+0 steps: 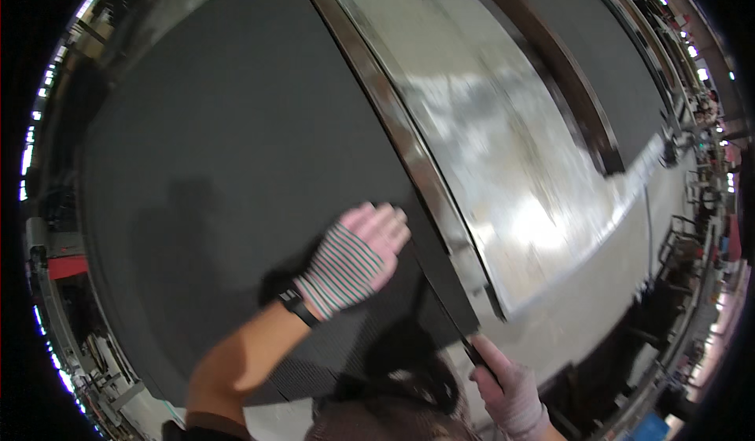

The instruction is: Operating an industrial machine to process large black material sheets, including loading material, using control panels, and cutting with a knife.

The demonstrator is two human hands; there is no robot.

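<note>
A large dark grey sheet [228, 126] with a fine texture covers the left and middle of the work surface. On it, near its right edge, my left hand [354, 260] lies flat with fingers stretched out, in a pink glove with dark green stripes. At the sheet's near right corner, my gloved right hand [507, 394] is closed round the dark handle of a thin, long-bladed knife [476, 356]. From the handle a thin dark line runs over the sheet toward my left fingertips; where blade ends and cut begins I cannot tell.
A shiny metal bar [401, 138] runs along the sheet's right side. Beyond it lies a reflective metal tabletop [480, 126], then a dark brown bar [578, 99] and another grey sheet [605, 64]. A red object [68, 266] shows at the far left.
</note>
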